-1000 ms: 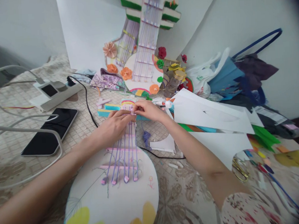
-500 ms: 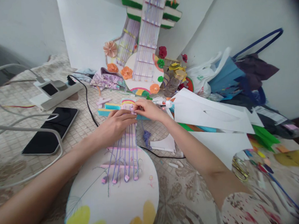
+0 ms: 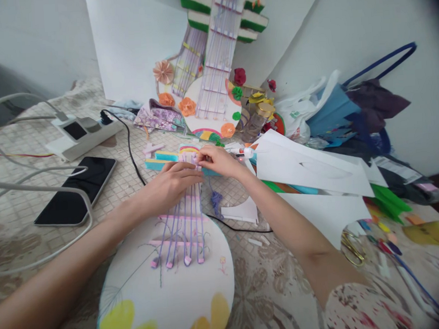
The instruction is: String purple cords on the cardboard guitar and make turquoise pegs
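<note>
A handmade cardboard guitar (image 3: pixel 168 296) lies before me with its round body near me. Purple yarn strings run along its neck, held at the lower end by small pink blocks (image 3: pixel 187 260). Across the upper neck rests my left hand (image 3: pixel 174 183), palm down, fingers stretched out flat. My right hand (image 3: pixel 217 161) is pinched at the neck's right edge near the rainbow-topped head. A strand of purple yarn (image 3: pixel 216 200) hangs from beneath it to a small tangle on the table. The fingertips partly hide what they grip. Blue-and-yellow strips (image 3: pixel 160 161) stick out left of the head.
Decorated cardboard guitars (image 3: pixel 215 90) stand at the back. To the left are a phone (image 3: pixel 78 190), a power strip (image 3: pixel 91 141) and white cables. White sheets (image 3: pixel 308 161), a glue gun (image 3: pixel 245 153), scissors (image 3: pixel 353 248) and bags (image 3: pixel 331 110) lie on the right.
Both hands keep almost the same position on the guitar's neck. The whole view has shifted very slightly.
</note>
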`<state>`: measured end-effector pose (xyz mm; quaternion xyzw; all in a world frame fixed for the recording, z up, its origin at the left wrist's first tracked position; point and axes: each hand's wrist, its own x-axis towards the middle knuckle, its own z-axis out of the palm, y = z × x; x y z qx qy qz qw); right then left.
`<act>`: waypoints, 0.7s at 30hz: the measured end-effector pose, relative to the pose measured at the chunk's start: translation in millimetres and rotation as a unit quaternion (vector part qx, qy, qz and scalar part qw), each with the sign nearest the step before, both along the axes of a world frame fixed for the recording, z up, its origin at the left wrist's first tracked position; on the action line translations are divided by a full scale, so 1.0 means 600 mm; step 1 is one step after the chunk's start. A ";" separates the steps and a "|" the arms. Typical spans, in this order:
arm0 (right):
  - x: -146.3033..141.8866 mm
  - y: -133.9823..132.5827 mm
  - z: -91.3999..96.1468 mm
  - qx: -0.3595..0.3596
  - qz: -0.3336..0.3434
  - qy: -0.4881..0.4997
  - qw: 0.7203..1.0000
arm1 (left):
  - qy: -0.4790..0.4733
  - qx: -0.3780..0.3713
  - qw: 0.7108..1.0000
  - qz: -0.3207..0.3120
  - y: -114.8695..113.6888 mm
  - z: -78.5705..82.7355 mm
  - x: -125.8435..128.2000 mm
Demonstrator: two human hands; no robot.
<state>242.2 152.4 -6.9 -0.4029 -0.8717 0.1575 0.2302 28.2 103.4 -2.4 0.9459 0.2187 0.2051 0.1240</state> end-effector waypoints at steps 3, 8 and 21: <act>0.001 0.002 -0.002 0.002 0.006 0.001 1.000 | -0.040 -0.013 0.999 0.030 -0.002 0.012 -0.003; 0.001 0.004 -0.005 0.012 0.003 -0.001 1.000 | -0.115 -0.045 0.979 0.163 0.002 0.028 -0.020; -0.001 -0.005 -0.004 0.014 0.002 0.012 1.000 | -0.180 -0.238 0.904 0.306 0.005 -0.029 -0.023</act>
